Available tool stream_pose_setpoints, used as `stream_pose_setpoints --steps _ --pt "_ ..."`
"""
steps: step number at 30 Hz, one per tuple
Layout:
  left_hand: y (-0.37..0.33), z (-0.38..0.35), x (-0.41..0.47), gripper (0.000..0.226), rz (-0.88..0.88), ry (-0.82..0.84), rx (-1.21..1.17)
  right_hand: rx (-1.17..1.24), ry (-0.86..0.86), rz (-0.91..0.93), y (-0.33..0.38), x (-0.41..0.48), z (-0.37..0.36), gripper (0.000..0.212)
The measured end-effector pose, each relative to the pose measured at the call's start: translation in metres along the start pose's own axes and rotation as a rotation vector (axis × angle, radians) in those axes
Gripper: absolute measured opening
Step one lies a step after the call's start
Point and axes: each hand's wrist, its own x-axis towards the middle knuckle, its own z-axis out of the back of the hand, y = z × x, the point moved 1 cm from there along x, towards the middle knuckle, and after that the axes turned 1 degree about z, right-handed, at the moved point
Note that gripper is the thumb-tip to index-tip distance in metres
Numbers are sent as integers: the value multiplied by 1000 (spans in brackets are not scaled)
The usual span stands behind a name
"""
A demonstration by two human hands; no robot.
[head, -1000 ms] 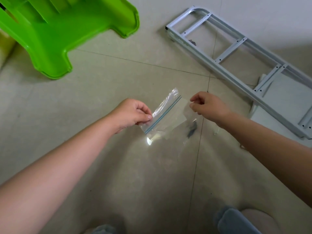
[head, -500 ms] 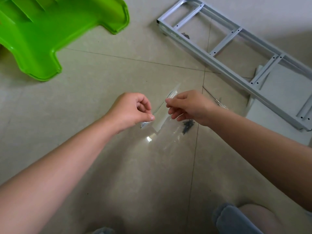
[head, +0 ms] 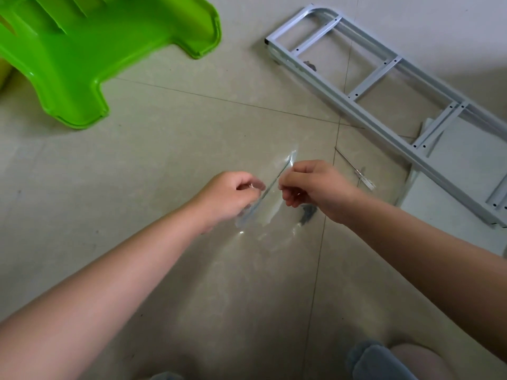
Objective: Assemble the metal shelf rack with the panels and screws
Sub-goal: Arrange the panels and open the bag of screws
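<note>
The tiled floor (head: 164, 165) bears a green plastic stool (head: 82, 50), a metal frame (head: 348, 109) and a white panel (head: 461, 160).

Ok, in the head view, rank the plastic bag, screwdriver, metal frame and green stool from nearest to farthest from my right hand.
1. The plastic bag: pinched by the right hand itself.
2. The screwdriver: on the floor just to its right.
3. The metal frame: farther off, up and to the right.
4. The green stool: farthest, top left.

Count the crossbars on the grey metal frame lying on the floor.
4 on the frame: one near its curved end, one further along, one over the white panel, one at the right edge. More may be hidden.
</note>
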Motion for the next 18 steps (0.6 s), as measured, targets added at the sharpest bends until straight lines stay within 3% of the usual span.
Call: stream_pose_setpoints --steps 3,13,18 --pt "1 -2 1 17 -118 -65 127 21 32 -15 6 1 -4 26" --pt "-6 4 -2 23 -337 -222 191 -11 -7 -14 15 6 -10 33" --pt "-5 6 3 23 -281 -382 52 -51 -39 106 21 9 -12 36"
